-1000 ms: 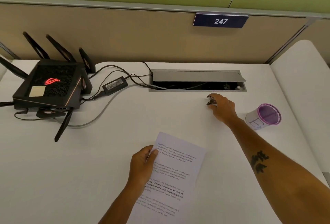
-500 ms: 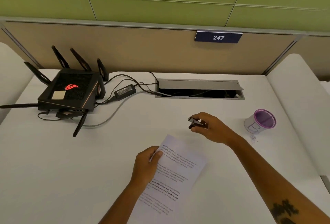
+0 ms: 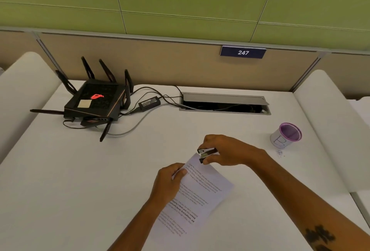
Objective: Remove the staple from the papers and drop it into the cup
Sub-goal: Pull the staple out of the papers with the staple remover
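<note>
Printed papers [image 3: 202, 192] lie at an angle on the white desk [image 3: 100, 180]. My left hand [image 3: 170, 182] presses down on their left edge near the top. My right hand [image 3: 224, 150] grips a small black and silver staple remover [image 3: 206, 153], its jaws right at the top corner of the papers. The staple itself is too small to make out. A white cup with a purple rim [image 3: 286, 135] stands upright on the right side of the desk, about an arm's width from my right hand.
A black router with antennas [image 3: 94, 102] and its power brick [image 3: 149, 102] with cables sit at the back left. An open cable hatch [image 3: 224, 103] is set in the desk at the back. A few tiny bits [image 3: 280, 153] lie in front of the cup.
My right hand picked the staple remover up from near the cable hatch and carried it back to the papers' top corner. My left hand stayed on the papers. The camera tilted up.
</note>
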Tool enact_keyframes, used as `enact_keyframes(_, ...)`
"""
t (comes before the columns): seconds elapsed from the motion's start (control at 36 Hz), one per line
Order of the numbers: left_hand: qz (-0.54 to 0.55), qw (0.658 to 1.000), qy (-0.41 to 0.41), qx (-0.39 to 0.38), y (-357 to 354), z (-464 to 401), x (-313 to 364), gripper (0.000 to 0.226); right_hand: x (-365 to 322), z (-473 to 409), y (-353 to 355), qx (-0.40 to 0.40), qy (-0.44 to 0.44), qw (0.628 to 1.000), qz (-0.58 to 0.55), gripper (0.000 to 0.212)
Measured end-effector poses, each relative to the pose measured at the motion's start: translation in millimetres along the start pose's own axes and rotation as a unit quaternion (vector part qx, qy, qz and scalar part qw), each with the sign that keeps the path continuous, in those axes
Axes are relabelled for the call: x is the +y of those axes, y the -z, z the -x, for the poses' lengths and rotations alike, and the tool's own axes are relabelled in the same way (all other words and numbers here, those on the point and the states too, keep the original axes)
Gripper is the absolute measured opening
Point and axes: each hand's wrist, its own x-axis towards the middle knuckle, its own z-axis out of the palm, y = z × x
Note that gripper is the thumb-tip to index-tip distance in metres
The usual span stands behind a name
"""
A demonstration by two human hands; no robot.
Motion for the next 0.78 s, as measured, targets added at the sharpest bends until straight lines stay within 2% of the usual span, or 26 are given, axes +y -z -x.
enact_keyframes(0.5, -0.026, 0.999, -0.016, -0.022, 6, 25, -8, 0.011, -52, 8, -2, -0.026, 0.015, 0.996, 0.088, 0.044)
enact_keyframes(0.78, -0.018, 0.999, -0.026, -0.023, 10, 32, -10, 0.016, -70, 12, 1, -0.026, 0.015, 0.994, 0.109, 0.044)
